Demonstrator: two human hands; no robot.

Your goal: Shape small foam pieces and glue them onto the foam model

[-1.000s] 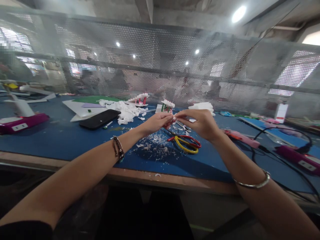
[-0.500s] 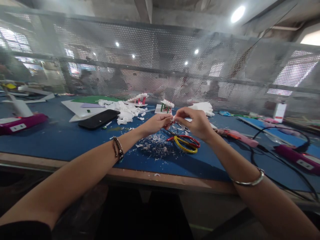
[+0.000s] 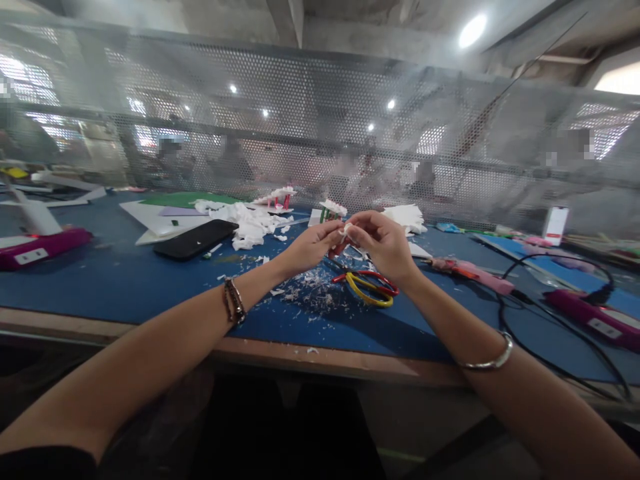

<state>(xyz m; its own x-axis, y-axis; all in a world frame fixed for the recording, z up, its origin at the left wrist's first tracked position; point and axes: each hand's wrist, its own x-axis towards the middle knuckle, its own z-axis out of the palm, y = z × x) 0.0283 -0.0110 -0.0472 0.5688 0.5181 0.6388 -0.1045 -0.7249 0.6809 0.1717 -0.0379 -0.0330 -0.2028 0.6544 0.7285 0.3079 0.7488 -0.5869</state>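
On my feed, both hands are raised just above the scissors [image 3: 367, 285], the yellow-and-red-handled pair lying on the blue table [image 3: 125, 280]. Left hand [image 3: 310, 245] sits up-left of the scissors, fingers curled, thumb and fingertips pinched narrow on a small white piece [image 3: 346, 230]. Right hand [image 3: 385, 243] meets it from the other side, fingertips closed on the same piece, so the two hands touch right over the scissors' blades. I can't make out the piece's shape; it's tiny and mostly hidden by fingers.

White scraps [image 3: 310, 293] are scattered just left of the scissors. Further left of the scissors a black phone [image 3: 195, 239] lies flat, with a heap of white paper [image 3: 250, 223] behind it. Behind the scissors stands a little model [image 3: 330, 212] with red and green legs. Right of the scissors I see a pink tool [image 3: 475, 273], and a black cable [image 3: 550, 320] looping beyond it. Bracelet [image 3: 234, 301] on the left wrist, bangle [image 3: 487, 360] on the right, both nearer me than the scissors. Far behind the scissors, a mesh screen [image 3: 320, 133] backs the table.
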